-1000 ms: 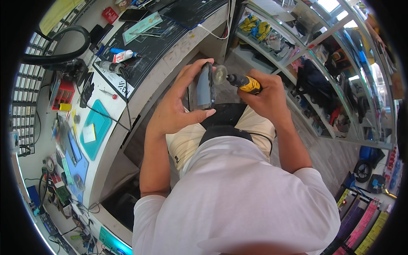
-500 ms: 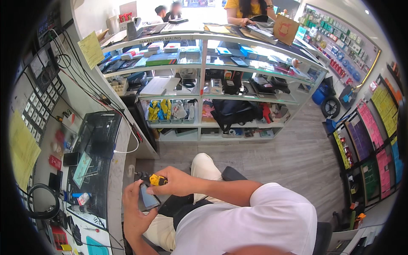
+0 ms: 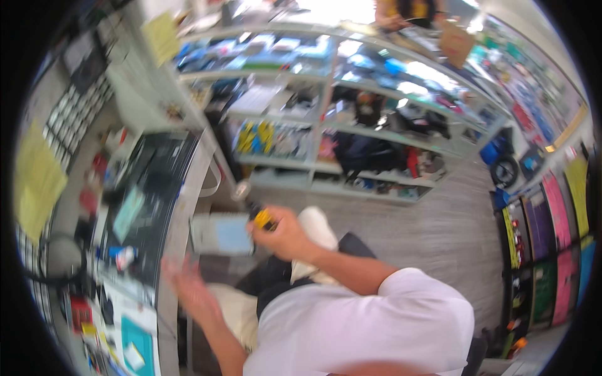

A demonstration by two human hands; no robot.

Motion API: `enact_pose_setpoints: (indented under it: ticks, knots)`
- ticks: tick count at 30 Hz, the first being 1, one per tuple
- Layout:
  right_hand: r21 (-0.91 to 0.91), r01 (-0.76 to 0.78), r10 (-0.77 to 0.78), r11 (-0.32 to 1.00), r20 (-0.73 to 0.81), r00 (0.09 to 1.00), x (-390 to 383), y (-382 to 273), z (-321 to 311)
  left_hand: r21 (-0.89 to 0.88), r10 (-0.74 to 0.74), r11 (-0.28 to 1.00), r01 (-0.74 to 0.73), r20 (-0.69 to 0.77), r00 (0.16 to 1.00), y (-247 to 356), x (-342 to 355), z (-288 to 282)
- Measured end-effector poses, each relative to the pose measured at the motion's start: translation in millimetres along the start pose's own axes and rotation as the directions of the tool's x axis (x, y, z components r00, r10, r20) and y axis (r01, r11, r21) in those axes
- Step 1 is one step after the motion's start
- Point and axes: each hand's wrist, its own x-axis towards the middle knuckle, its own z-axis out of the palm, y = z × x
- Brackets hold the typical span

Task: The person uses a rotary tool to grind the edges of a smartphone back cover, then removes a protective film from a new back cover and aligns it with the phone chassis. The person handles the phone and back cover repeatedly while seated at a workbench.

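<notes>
My right hand (image 3: 280,233) is closed round a yellow and black handheld tool (image 3: 264,219). The tool points up and left, and a pale round disc (image 3: 240,190) shows at its far end; the blur hides what kind of tool it is. Beside the right fingertips is a flat, phone-like device (image 3: 233,234) with a light blue face and a pale part at its left. I cannot tell whether those fingers also grip it. My left hand (image 3: 193,289), smeared by motion, is near the workbench edge with its fingers apart and nothing visible in them.
At my left runs a workbench with a black mat (image 3: 150,182), a teal tray (image 3: 139,341) and a black ring (image 3: 61,258). Ahead stands a glass-shelved counter (image 3: 313,167) full of boxes, with a person (image 3: 411,15) behind it. Coloured panels (image 3: 558,232) line the right side.
My left hand has come off the device and moved down and left. The right hand with the tool has shifted up and right. The whole view has swung and blurred.
</notes>
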Motion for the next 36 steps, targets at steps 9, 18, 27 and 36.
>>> enact_pose_setpoints:
  ticks: [9,18,27,36]
  knots:
    - [-0.078,0.318,-0.279,0.945,0.316,0.907,-37.8,27.4,38.5,-0.257,-0.279,0.920,0.296,0.099,0.955,-19.9,-1.1,18.1]
    - [-0.260,0.221,-0.063,0.940,0.502,0.862,-26.9,27.2,16.2,-0.230,-0.400,0.876,0.424,0.146,0.905,13.1,12.1,8.0]
    - [-0.372,0.316,-0.081,0.873,0.527,0.846,-18.6,15.0,12.7,-0.232,-0.366,0.882,0.411,0.212,0.906,22.7,16.3,4.0]
    - [-0.389,0.380,-0.129,0.839,0.537,0.834,-13.7,11.7,17.4,-0.186,-0.342,0.907,0.377,0.197,0.919,26.1,14.3,8.2]
